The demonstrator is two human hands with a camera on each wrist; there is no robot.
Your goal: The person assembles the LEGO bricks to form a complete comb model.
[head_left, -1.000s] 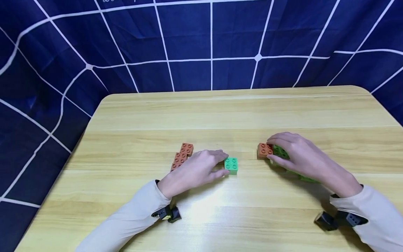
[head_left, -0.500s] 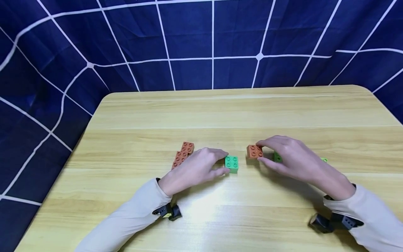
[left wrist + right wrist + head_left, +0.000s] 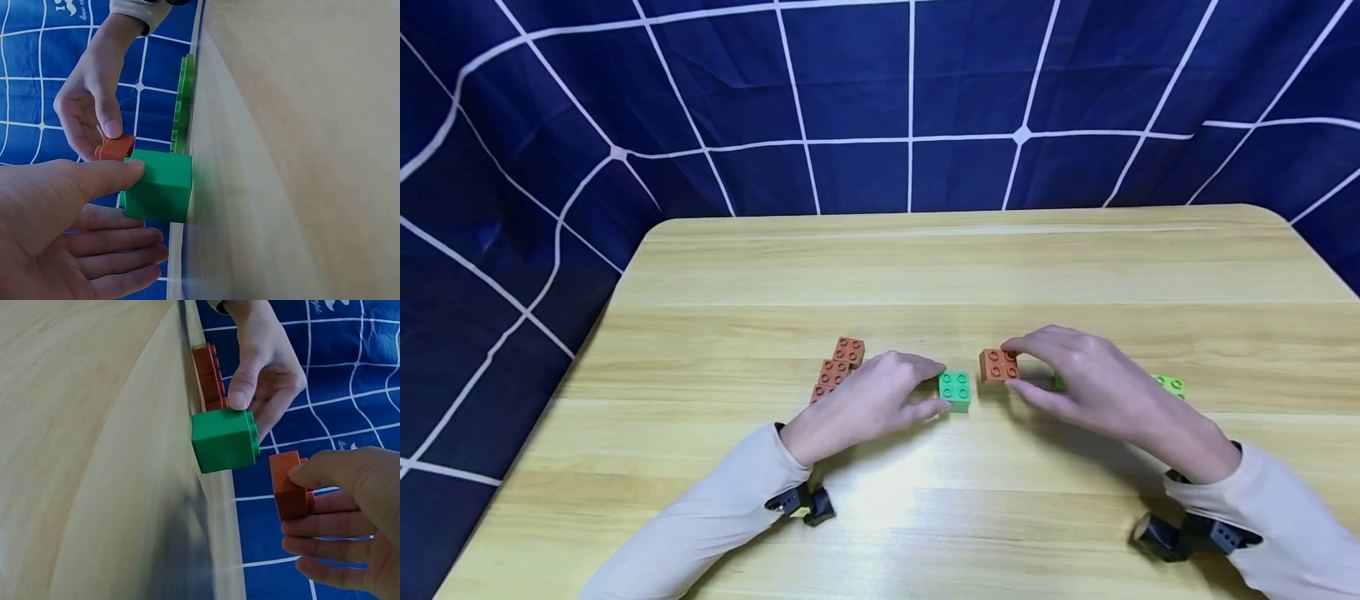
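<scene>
A bright green toy brick stands on the table, pinched between the thumb and fingers of my left hand. Just to its right, my right hand grips an orange-brown brick with thumb and fingertips. Seen from the right wrist, this orange-brown brick is held up off the table, studs facing up, apart from the green brick. The green one looks the taller of the two in the left wrist view.
Several orange-brown bricks lie in a stepped row beside my left hand, partly covered by it. Lighter green bricks lie behind my right hand, mostly hidden. The wooden table ends at a blue gridded cloth.
My right hand has carried the orange-brown brick leftward from beside the lighter green bricks, close to the green brick. My left hand keeps its hold on the green brick in place.
</scene>
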